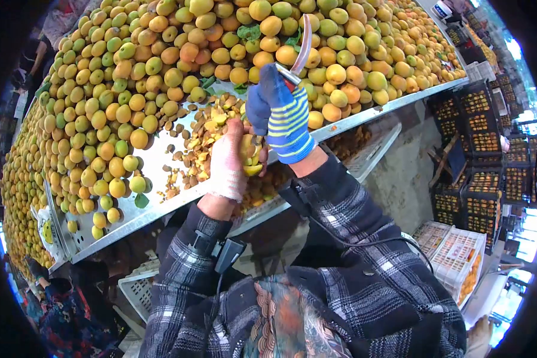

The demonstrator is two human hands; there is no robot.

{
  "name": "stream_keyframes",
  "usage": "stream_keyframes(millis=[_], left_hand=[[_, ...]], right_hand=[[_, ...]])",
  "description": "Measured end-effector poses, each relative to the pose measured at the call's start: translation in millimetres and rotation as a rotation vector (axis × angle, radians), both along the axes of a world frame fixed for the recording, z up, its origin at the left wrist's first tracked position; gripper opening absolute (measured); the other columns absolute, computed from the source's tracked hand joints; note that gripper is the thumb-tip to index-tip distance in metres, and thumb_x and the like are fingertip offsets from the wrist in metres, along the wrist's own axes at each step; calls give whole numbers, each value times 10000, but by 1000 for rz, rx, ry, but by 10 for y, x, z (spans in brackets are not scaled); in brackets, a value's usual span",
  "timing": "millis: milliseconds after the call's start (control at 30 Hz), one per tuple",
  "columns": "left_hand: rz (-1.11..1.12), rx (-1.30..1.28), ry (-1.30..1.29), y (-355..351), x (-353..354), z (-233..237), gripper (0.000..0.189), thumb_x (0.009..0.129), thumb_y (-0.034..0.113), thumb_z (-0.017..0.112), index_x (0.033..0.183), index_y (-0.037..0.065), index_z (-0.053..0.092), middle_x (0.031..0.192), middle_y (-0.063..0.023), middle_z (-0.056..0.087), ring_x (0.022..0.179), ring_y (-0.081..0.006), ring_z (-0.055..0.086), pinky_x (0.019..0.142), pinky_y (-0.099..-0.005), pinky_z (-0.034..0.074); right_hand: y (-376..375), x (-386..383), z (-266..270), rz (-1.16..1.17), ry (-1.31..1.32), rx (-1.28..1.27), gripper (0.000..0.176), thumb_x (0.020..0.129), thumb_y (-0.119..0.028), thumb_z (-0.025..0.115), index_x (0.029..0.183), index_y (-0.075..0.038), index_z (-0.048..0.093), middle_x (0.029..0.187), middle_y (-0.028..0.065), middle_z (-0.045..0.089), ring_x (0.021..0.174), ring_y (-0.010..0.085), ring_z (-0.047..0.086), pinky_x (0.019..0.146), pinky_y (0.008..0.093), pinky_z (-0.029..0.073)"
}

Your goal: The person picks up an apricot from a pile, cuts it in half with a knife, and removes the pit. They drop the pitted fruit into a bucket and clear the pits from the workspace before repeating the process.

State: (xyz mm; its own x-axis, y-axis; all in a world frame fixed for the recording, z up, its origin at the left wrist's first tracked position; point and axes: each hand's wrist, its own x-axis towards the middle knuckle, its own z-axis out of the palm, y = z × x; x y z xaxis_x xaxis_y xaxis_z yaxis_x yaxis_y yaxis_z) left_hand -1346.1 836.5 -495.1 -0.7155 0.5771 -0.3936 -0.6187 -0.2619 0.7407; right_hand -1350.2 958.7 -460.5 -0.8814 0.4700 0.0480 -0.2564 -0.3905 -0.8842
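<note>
My left hand (228, 161), in a pale pink and white glove with bare fingertips, is closed around some yellow-green fruit (253, 169) at the metal table's near edge. My right hand (278, 113), in a blue glove with yellow and white stripes, is wrapped round the handle of a curved knife (304, 51), whose blade points up and away over the fruit pile. Cut fruit pieces and brown pits (204, 140) lie on the table just beyond my left hand. Whole yellow-orange fruits (238, 76) are heaped behind both hands.
The metal table's rim (131, 224) runs across in front of me. Below it is a tray (364, 167) with fruit pieces. A white crate (453, 256) and stacked black crates (480, 143) stand at right. Another person (77, 316) is at lower left. Cables run along both my sleeves.
</note>
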Motion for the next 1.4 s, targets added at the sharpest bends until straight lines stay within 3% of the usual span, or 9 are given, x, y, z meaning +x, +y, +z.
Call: stream_keyframes(millis=[67,500,733,867,933,1067,1100,1333,1400], left_hand=[[-2,-13,32,-18,7,13,517,957,512,403,882,21,545,582,-85,561,437,-177,528,406,-277,427],[157,108,-24,50,80,76,425,930,538,450,830,134,536,511,-9,470,409,-128,441,362,-270,347],[181,135,-33,12,-50,59,548,902,637,398,840,118,562,508,-22,455,400,-170,450,348,-298,381],[252,159,6,-115,-193,22,631,899,664,363,860,66,564,579,-56,508,429,-186,477,370,-306,407],[291,75,112,-144,-257,21,644,902,664,355,876,54,560,600,-79,530,508,-188,522,428,-327,452],[479,-96,199,-100,-282,3,608,915,623,406,964,43,581,814,-48,601,721,-140,573,662,-287,495],[500,-105,218,-151,-334,-177,562,921,584,454,988,42,587,904,-28,594,817,-115,551,748,-257,461],[467,-79,121,-225,-395,-432,603,847,586,579,1136,58,546,1015,-67,623,904,-201,613,813,-345,519],[481,-5,-118,-184,-391,-359,404,928,456,543,1065,77,548,966,-31,577,875,-143,542,767,-281,461]], right_hand=[[-12,-11,58,90,-35,-125,534,897,-520,560,578,-194,282,467,-64,266,361,68,282,354,249,207],[10,-32,-81,196,-84,-721,549,965,-461,444,528,-221,216,481,-86,174,378,92,181,408,276,190],[99,-178,-44,251,111,-792,540,924,-516,499,558,-226,227,481,-69,162,360,110,176,363,301,135],[266,-103,60,188,5,-287,406,952,-390,518,613,-175,451,507,-58,377,394,99,361,362,275,297],[116,-109,57,61,-139,177,271,859,-266,683,985,-30,645,764,20,633,662,86,561,575,240,467],[-113,12,-143,169,-71,1212,406,783,-429,700,1024,-107,647,775,138,665,678,281,648,623,388,509],[-157,41,-121,204,-127,1229,432,774,-479,679,1034,-138,633,761,169,648,700,350,636,622,430,507],[-203,107,-183,219,-8,1184,321,786,-315,731,962,-98,571,694,95,607,651,299,632,583,361,501],[-193,139,-177,223,-21,1231,302,792,-277,728,946,-87,550,701,83,600,617,284,619,563,345,495]])
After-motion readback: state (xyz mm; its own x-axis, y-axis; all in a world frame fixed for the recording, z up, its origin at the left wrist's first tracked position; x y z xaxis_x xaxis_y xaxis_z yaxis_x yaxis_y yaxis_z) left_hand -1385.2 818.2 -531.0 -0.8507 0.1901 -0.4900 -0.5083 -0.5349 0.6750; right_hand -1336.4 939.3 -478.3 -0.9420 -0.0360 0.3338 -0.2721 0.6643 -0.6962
